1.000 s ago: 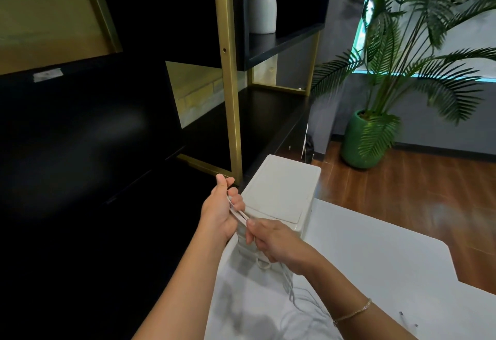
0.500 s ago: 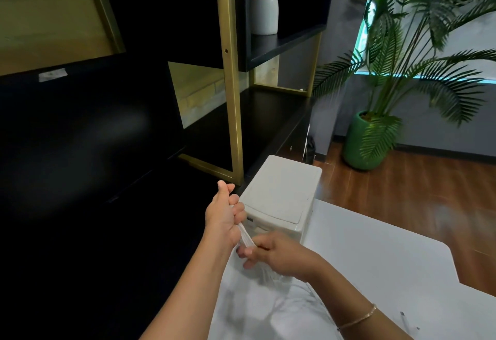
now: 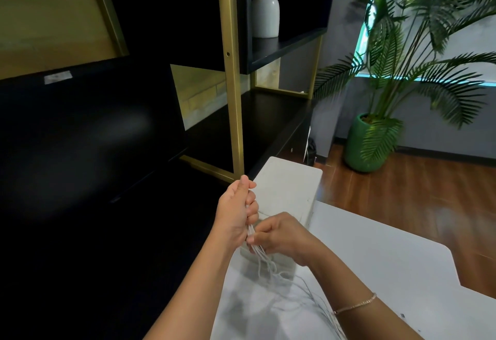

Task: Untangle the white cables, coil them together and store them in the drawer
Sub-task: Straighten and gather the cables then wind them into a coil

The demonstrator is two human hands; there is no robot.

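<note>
The white cables (image 3: 264, 260) run as a bundle of thin strands from my left fist down to the white table (image 3: 375, 272), where loose lengths trail toward my right forearm. My left hand (image 3: 236, 211) grips the upper part of the bundle, thumb up. Just below and to the right, my right hand (image 3: 281, 235) pinches the same strands where they leave the left hand. Both hands hover in front of a small white drawer unit (image 3: 287, 186) standing on the table; its drawer fronts are hidden behind the hands.
A black shelving unit with gold posts (image 3: 232, 71) stands behind the drawer unit, with a white vase (image 3: 265, 11) on an upper shelf. A potted palm in a green pot (image 3: 365, 149) sits on the wooden floor at right. The table's cut-out edge lies at right.
My right hand has slid along the bundle, closer under the left hand, and more loose strands hang below it. The left hand has kept its grip and barely moved.
</note>
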